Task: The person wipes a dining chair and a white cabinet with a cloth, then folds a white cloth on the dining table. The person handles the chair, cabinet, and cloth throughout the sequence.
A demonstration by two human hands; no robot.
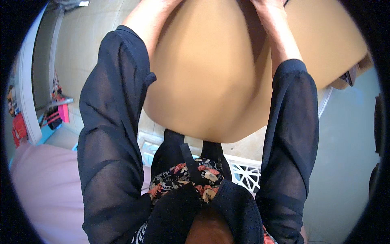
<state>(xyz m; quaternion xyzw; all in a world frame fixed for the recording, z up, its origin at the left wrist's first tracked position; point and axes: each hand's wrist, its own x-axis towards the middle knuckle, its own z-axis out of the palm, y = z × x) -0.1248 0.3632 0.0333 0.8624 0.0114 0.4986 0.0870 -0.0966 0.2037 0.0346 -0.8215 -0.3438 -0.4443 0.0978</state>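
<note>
A large, smooth tan cloth [207, 76] hangs in front of me, its lower edge blurred and curving above my legs. Its top runs out of the picture. My left hand [170, 1] is at the upper edge by the cloth's left side, with its fingers cut off from view. To the right, the base of my right hand [269, 2] shows at a dark brown fold [254, 27] in the cloth, its fingers also hidden. The cloth hangs from both raised hands. More of it spreads beyond my right forearm.
Pinkish bedding [45, 189] lies at my left. Beige floor tiles [82, 58] run beneath the cloth. A white openwork plastic piece [246, 175] stands near my legs. A bright pink object [64, 113] sits at far left. Brown and dark items [347, 77] show under the cloth's right corner.
</note>
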